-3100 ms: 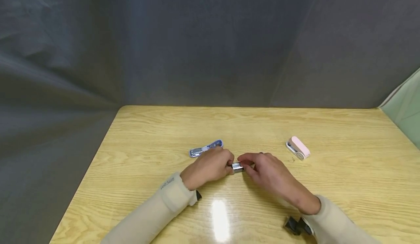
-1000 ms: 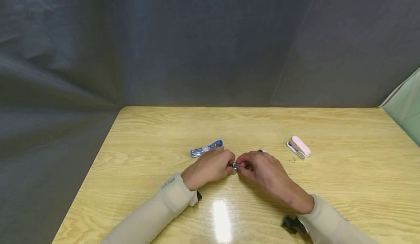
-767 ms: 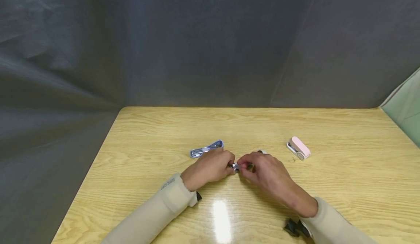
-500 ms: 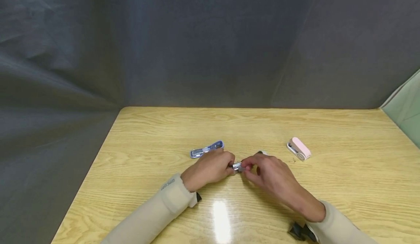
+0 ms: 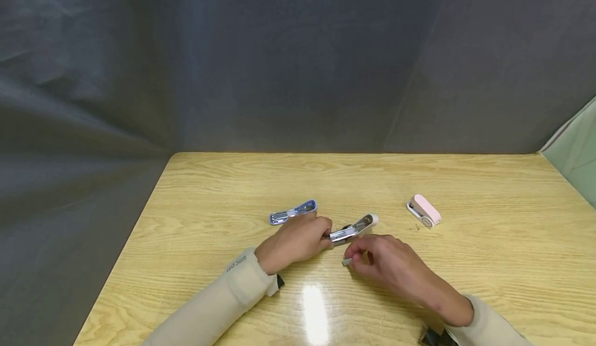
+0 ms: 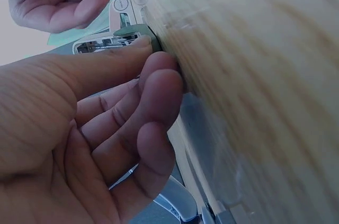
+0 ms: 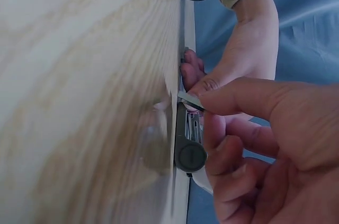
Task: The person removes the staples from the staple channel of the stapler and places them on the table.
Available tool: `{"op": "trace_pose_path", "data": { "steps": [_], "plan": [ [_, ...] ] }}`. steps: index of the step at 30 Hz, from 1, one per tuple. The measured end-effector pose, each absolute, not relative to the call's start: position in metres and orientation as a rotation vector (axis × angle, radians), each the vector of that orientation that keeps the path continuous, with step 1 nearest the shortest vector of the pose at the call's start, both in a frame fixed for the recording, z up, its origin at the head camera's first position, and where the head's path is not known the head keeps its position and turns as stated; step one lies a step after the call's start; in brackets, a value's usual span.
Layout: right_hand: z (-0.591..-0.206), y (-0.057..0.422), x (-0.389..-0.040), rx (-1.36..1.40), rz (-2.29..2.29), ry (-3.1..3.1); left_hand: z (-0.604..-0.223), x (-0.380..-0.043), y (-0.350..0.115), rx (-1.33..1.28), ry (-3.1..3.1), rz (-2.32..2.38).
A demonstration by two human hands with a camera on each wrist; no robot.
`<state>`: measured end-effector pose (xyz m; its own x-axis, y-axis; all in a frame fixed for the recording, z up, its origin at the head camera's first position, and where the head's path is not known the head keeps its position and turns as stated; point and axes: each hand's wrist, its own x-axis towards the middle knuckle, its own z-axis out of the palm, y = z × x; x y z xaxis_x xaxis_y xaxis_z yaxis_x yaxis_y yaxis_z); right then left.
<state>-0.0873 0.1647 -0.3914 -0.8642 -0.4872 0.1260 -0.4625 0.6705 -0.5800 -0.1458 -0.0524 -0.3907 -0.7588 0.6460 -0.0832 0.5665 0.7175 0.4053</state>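
My left hand (image 5: 298, 238) grips the near end of a white and grey stapler (image 5: 352, 231), which lies opened out with its metal magazine facing up. In the left wrist view the thumb presses on the stapler's grey end (image 6: 139, 32). Just in front of it, my right hand (image 5: 393, 263) pinches a short grey strip of staples (image 5: 347, 261) between thumb and forefinger. The right wrist view shows this strip (image 7: 189, 100) close above the table, near the stapler's round hinge (image 7: 190, 156). Fingers hide part of both things.
A blue stapler (image 5: 293, 212) lies opened out just behind the left hand, which partly covers it. To the right, a pink and white stapler (image 5: 423, 210) rests on the wooden table (image 5: 223, 191). A dark curtain (image 5: 288, 66) hangs behind the table.
My right hand has drawn back from the stapler, toward me, with the staple strip in its fingers. More of the stapler's magazine shows now. The left hand has stayed nearly still.
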Motion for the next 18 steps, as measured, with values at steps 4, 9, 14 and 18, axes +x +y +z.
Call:
{"op": "trace_pose_path", "data": {
  "steps": [4, 9, 14, 18],
  "plan": [
    [-0.3943, 0.1662, -0.0854, -0.82, -0.935, 2.81, -0.3896, -0.1444, -0.053, 0.962, 2.705, 0.525],
    [-0.3969, 0.1673, -0.0833, -0.813, -0.915, 2.806, -0.3885, -0.1441, -0.0537, 0.956, 2.694, 0.541],
    [-0.3987, 0.1678, -0.0827, -0.823, -0.902, 2.811, -0.3876, -0.1439, -0.0532, 0.954, 2.689, 0.56],
    [-0.3996, 0.1685, -0.0824, -0.84, -0.889, 2.795, -0.3879, -0.1441, -0.0525, 0.949, 2.688, 0.557]
  ]
}}
